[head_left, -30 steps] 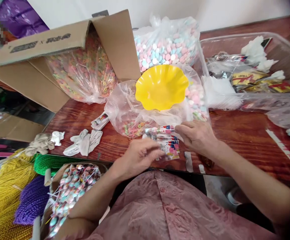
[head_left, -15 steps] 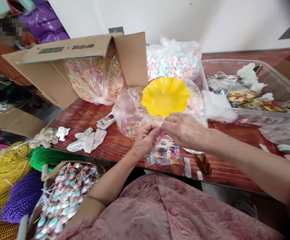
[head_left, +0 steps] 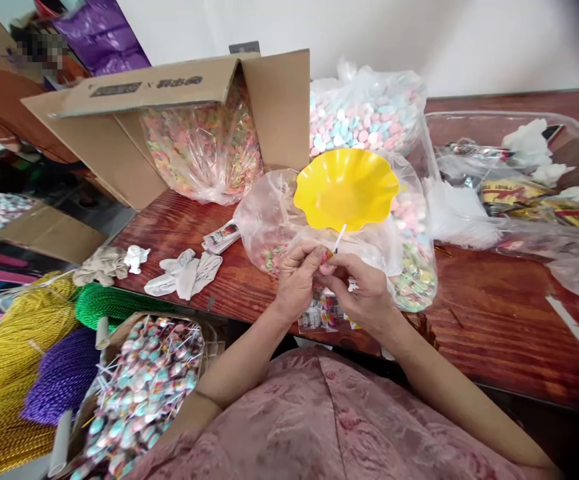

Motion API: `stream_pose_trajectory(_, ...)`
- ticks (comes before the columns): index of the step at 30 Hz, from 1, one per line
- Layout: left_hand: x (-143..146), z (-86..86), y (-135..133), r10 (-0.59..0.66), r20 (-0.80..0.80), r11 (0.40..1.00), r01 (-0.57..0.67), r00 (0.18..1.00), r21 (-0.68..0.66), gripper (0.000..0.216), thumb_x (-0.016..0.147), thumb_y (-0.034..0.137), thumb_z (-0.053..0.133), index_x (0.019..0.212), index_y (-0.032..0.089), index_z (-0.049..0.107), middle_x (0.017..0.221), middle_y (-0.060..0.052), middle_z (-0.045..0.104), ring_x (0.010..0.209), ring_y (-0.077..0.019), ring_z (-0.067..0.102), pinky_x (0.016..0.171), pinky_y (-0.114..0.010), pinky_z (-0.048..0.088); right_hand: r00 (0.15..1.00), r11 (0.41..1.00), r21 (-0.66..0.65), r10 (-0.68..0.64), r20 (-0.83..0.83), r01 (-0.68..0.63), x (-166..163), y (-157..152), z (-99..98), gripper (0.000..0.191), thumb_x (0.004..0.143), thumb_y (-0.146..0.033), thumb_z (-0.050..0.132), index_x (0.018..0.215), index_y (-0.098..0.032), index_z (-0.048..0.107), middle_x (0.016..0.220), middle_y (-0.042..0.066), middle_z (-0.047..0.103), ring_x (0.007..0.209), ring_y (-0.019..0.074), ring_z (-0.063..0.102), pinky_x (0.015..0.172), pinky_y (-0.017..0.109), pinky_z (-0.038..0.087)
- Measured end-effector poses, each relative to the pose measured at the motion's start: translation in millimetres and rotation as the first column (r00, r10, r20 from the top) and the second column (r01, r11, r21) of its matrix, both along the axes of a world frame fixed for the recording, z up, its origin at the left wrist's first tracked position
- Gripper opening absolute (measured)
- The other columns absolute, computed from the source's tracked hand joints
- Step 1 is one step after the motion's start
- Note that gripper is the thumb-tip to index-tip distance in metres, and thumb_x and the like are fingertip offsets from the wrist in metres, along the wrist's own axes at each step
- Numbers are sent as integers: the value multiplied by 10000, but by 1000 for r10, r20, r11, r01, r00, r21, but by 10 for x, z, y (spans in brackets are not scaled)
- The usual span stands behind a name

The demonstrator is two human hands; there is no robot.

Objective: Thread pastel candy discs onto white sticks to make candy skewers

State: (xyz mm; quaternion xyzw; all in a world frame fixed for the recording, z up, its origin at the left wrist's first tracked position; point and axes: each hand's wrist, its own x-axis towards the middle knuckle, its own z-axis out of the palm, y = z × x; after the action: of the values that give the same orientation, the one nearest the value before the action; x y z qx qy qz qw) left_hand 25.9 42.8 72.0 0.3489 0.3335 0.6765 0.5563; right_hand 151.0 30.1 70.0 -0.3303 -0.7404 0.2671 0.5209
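Left hand [head_left: 296, 279]: pinching small lollipop [head_left: 326, 259].
Right hand [head_left: 363, 287]: grasping same lollipop.
White stick [head_left: 340, 238]: tilted upward, near yellow bowl [head_left: 346, 190].

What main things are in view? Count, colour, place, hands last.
table: 1, reddish, centre
lollipop-like piece: 1, pinkish, white stick, centre
dish: 1, yellow, centre
printed packets: several, multicoloured, table's front
candy bags: several, multicoloured, around dish
cardboard boxes: several, brown, left side
plastic tub: 1, clear, rear right
cloths: several, white, beige, table's left
lollipops: many, multicoloured, lower left
cord bundles: several, yellow, green, purple, lower left
left hand: 1, bare, gripping piece
right hand: 1, bare, gripping piece
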Motion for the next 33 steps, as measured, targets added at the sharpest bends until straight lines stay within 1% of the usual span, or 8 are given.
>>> stream_pose_trajectory(4, -17, -36, -24, 2, -34, 1000, -2, 999, 6, 335, 703, 516, 844, 692, 206, 718, 694, 23, 605, 640, -86, 542, 623, -224, 478, 964, 978, -202, -7, -266, -49, 83, 29, 11, 376, 856, -204, 762, 1165, -292, 568, 961, -20, 685, 645, 112, 635, 569, 245, 516)
stream_pose_trajectory(9, 30, -145, -135, -54, -104, 992, 65, 993, 104, 212, 770, 433, 818, 723, 234, 763, 862, -7, 620, 878, -124, 582, 823, -261, 500, 998, 990, -142, 7, -65, -16, 192, -61, 30, 101, 885, -152, 697, 934, -241, 702, 849, -2, 696, 764, 157, 650, 668, 284, 511)
stream_pose_trajectory(13, 139, -268, -234, -154, -77, 985, 159, 985, 70, 208, 769, 429, 822, 745, 228, 775, 911, -23, 612, 914, -142, 578, 837, -278, 504, 999, 997, -60, -43, 12, 44, 300, -195, 13, 147, 884, -90, 654, 871, -226, 707, 868, 16, 702, 799, 166, 662, 723, 306, 511)
stream_pose_trajectory(17, 211, -426, -323, -266, -3, 964, 266, 964, 17, 177, 782, 410, 817, 753, 239, 782, 903, -20, 602, 890, -133, 579, 803, -265, 497, 996, 987, -133, -83, 33, 87, 368, -325, -96, 155, 864, -78, 644, 845, -219, 705, 844, 22, 702, 784, 172, 669, 700, 302, 514)
stream_pose_trajectory(23, 138, -533, -378, -255, -180, 959, 272, 950, 77, 105, 854, 348, 761, 816, 258, 800, 936, -27, 623, 953, -143, 588, 939, -316, 473, 987, 984, -83, -151, 56, 155, 322, -422, -257, 186, 843, -61, 589, 813, -220, 682, 842, 26, 701, 784, 172, 660, 704, 302, 514)
stream_pose_trajectory(27, 85, -527, -362, -216, -306, 955, 265, 927, 130, 132, 875, 341, 737, 809, 244, 796, 891, -30, 629, 932, -153, 603, 920, -323, 486, 986, 984, -88, -152, 66, 158, 303, -414, -321, 181, 859, -79, 580, 779, -210, 676, 815, 40, 691, 743, 167, 651, 670, 300, 511)
stream_pose_trajectory(30, 74, -546, -348, -243, -262, 957, 276, 934, 95, 145, 881, 357, 728, 819, 245, 796, 931, -24, 634, 867, -130, 608, 822, -282, 512, 988, 983, -100, -155, 26, 157, 323, -382, -331, 166, 875, -123, 624, 764, -217, 703, 802, 35, 694, 721, 163, 654, 651, 295, 511)
stream_pose_trajectory(33, 65, -526, -333, -313, -232, 945, 327, 921, 22, 207, 847, 417, 756, 980, 265, 799, 1051, -35, 653, 853, -129, 619, 752, -263, 524, 983, 975, -168, -161, -92, 144, 352, -347, -293, 143, 869, -138, 679, 787, -238, 739, 773, 13, 685, 697, 152, 642, 637, 287, 505)
